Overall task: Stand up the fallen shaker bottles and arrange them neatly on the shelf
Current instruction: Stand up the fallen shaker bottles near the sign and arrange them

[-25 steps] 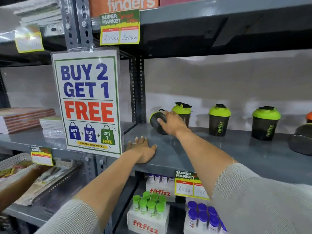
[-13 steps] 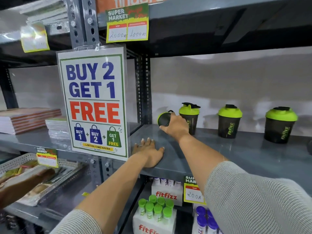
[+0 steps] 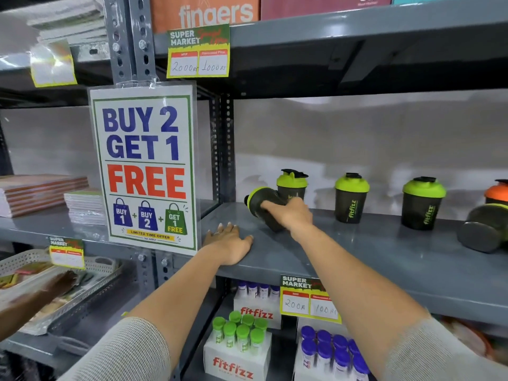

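the dark smoky plastic shaker bottle with the lime green lid point(image 3: 265, 206) is tilted at the left end of the grey metal shelf point(image 3: 357, 259), its lid pointing up and to the left and its base down near the shelf surface; whether the base touches the shelf is hard to tell. the right hand point(image 3: 291, 215) is wrapped around the bottle's body from the right, fingers curled closed on it. just behind it stands an upright dark shaker bottle with a lime lid and an open flip cap point(image 3: 292, 184), partly hidden by the held one. further right along the back of the shelf stand a second upright lime-lidded shaker with fitfizz lettering point(image 3: 351, 198) and a third upright lime-lidded shaker point(image 3: 423, 203), each apart from its neighbours. at the right edge, a dark shaker bottle lying on its side point(image 3: 485, 229) rests on the shelf, with an orange-lidded shaker point(image 3: 499, 192) standing behind it. the left hand point(image 3: 229, 244) lies flat on the front left part of the shelf, palm down, fingers spread open and holding nothing. left of it hangs a laminated white buy 2 get 1 free sign point(image 3: 145, 166) on the upright post. below the shelf edge a yellow supermarket price tag point(image 3: 308, 298) hangs, and beneath sit white fitfizz boxes of green-capped tubes point(image 3: 239, 345) and purple-capped tubes point(image 3: 330, 353).
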A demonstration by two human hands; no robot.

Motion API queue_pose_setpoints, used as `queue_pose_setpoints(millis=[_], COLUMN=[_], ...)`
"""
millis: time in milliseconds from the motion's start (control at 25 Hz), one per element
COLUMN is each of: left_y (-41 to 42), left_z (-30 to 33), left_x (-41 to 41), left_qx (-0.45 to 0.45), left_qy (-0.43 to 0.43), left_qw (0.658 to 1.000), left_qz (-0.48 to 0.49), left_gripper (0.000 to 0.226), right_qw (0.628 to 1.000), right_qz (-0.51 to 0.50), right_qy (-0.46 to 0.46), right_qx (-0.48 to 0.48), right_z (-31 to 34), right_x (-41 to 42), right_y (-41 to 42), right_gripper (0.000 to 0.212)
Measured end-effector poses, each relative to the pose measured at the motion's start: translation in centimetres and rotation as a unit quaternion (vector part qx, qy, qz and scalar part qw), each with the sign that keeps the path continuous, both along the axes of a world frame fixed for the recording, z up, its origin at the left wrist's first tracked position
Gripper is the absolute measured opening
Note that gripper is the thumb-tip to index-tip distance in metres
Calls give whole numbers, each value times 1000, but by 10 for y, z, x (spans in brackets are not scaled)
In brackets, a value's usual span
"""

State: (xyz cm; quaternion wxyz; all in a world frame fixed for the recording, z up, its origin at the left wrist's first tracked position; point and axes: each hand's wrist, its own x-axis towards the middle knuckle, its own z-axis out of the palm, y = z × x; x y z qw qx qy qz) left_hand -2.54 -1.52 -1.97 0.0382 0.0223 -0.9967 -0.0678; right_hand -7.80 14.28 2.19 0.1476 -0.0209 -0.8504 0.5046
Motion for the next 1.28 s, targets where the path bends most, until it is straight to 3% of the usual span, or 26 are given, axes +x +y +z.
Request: queue_pose_setpoints(millis=[120, 280, 360, 480, 560, 680, 1120, 1280], left_y=[0, 3, 2, 2, 2, 1, 0, 0], left_z=[1, 3, 2, 2, 2, 1, -1, -1], left_x=[1, 4, 4, 4, 3, 2, -2, -1], left_qx=[2, 6, 7, 5, 6, 7, 8, 15], left_qy=[-5, -7, -6, -5, -5, -3, -1, 2], left_qw=[1000, 1000, 1000, 1000, 1000, 1000, 1000, 1000], left_qz=[4, 9, 10, 10, 10, 8, 9, 9], left_gripper=[73, 73, 73, 73, 73, 74, 74, 74], right_qw=[943, 845, 857, 917, 953, 981, 994, 988], right_qz=[102, 236, 250, 204, 146, 97, 102, 153], right_qy=[-72, -114, -90, 3, 59, 69, 28, -34], right_qx=[-307, -467, -442, -342, -258, -154, -19, -8], right_z=[1, 6, 7, 4, 4, 3, -15, -8], right_x=[9, 20, 22, 19, 13, 2, 0, 6], right_y=[25, 52, 55, 52, 53, 56, 48, 64], right_gripper=[64, 41, 37, 37, 54, 81, 88, 115])
